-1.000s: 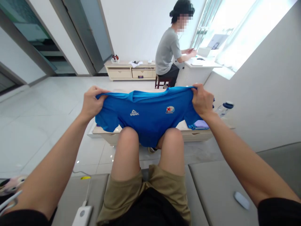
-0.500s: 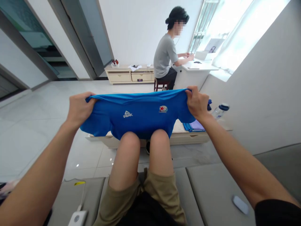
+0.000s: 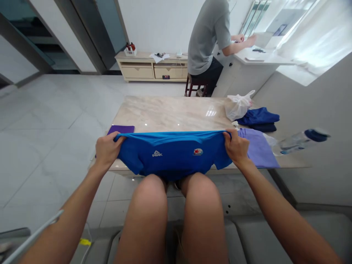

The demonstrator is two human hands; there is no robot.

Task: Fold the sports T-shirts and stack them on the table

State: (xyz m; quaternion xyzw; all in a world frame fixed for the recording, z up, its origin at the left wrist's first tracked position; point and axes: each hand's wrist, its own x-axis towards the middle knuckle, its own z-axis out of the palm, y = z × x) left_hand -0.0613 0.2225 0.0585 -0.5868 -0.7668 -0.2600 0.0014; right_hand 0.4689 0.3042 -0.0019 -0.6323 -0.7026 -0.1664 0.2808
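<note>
Blue shirt (image 3: 176, 158) hangs stretched between our two hands, above the near edge of the bench (image 3: 165, 112) and just beyond our knees (image 3: 202, 189). Starting from the left, a flat purple item (image 3: 125, 129) lies at that end of the bench, partly hidden behind our left hand (image 3: 108, 148). That hand pinches the shirt's upper left corner, thumb and fingers closed on the cloth. From there the shirt's long axis runs straight across to the right, its top edge pulled taut and almost level, while the body and short sleeves drop below it. A white logo (image 3: 157, 154) sits on the left of the chest and a red star badge (image 3: 198, 151) on the right. Neither arm is nearer to the shirt: each hand has one end, so the cloth spans the gap evenly in front of us. We cannot tell whether its lower part touches our knees. Our right hand (image 3: 237, 147) pinches the upper right corner in the same way. Past it on the bench come a white plastic bag (image 3: 238, 106), a folded lavender cloth (image 3: 256, 149) close beside that hand, a dark blue pile of clothes (image 3: 258, 117) behind the cloth, and lastly a clear bottle (image 3: 295, 143).
</note>
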